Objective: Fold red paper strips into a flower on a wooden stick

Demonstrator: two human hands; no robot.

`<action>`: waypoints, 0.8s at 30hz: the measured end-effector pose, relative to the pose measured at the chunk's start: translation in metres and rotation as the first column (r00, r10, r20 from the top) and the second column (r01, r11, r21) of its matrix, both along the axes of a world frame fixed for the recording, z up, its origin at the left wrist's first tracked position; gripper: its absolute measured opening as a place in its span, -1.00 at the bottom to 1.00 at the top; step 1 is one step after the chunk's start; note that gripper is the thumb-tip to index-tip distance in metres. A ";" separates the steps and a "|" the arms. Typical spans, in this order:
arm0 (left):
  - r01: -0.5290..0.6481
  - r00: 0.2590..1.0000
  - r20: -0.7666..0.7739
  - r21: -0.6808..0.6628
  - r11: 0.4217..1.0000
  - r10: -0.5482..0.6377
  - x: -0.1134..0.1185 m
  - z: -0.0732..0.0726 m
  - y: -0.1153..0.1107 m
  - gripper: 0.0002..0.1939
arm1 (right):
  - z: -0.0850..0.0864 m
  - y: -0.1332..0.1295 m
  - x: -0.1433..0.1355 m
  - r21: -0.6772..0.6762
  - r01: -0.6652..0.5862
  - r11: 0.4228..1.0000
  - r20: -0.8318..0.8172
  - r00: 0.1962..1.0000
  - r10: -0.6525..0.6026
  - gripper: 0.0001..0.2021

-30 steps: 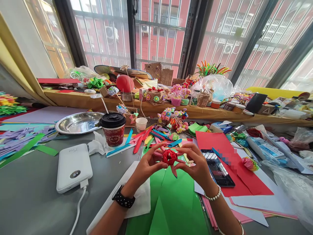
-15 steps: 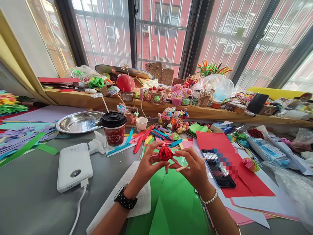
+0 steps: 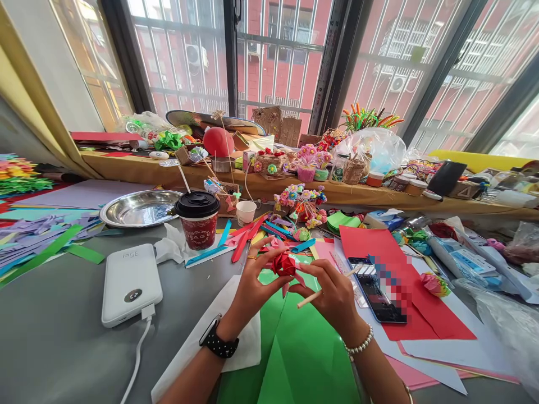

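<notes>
A red folded paper flower (image 3: 284, 264) with pink petals around its centre is held up over the green paper (image 3: 303, 342). My left hand (image 3: 256, 280) has thumb and fingers closed around its left side. At the right, my right hand (image 3: 330, 289) pinches a pink petal of the flower near its fingertips. A thin wooden stick (image 3: 309, 298) is tucked between the fingers of that same hand and slants up to the right. Beneath my left forearm lies a white tissue (image 3: 248, 342).
A lidded paper cup (image 3: 197, 224), a white power bank (image 3: 131, 285) with cable and a steel plate (image 3: 126, 212) stand left. Coloured paper strips (image 3: 242, 241) lie beyond my hands. A phone (image 3: 377, 292) rests on red paper (image 3: 442, 320) at right, beside a pink paper flower (image 3: 435, 284).
The flower has turned slightly in my fingers and its pink petals show more above. The stick in my right hand has tilted, its near end lower and further left.
</notes>
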State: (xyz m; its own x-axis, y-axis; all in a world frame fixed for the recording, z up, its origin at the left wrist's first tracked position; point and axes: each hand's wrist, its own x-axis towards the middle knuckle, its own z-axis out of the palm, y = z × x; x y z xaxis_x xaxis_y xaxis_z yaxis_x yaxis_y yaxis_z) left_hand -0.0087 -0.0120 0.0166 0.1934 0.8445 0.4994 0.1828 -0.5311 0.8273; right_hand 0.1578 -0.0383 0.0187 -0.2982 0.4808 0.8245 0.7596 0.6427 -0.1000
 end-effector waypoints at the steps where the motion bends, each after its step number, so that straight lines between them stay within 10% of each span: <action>1: -0.005 1.000 -0.009 0.012 1.000 0.005 -0.001 0.000 0.000 -0.60 | 0.000 0.000 0.000 -0.007 -0.001 1.000 0.000 1.000 0.001 -0.69; 13: -0.021 0.960 -0.268 0.223 0.975 0.082 -0.009 -0.002 0.008 -0.62 | -0.002 0.015 0.017 -0.297 -0.019 0.955 -0.016 1.000 0.015 -0.81; 24: -0.181 0.970 -0.122 0.209 0.961 0.209 -0.009 -0.001 0.007 -0.50 | -0.002 0.013 0.011 -0.089 0.172 0.981 -0.089 0.980 -0.179 -0.84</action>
State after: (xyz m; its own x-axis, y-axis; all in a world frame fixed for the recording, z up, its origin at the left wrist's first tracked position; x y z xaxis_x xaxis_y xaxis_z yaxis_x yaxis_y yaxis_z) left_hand -0.0176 -0.0046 0.0154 0.1148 0.7617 0.6377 0.4064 -0.6218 0.6695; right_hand 0.1692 -0.0253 0.0162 -0.1246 0.5850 0.8014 0.8442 0.4869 -0.2241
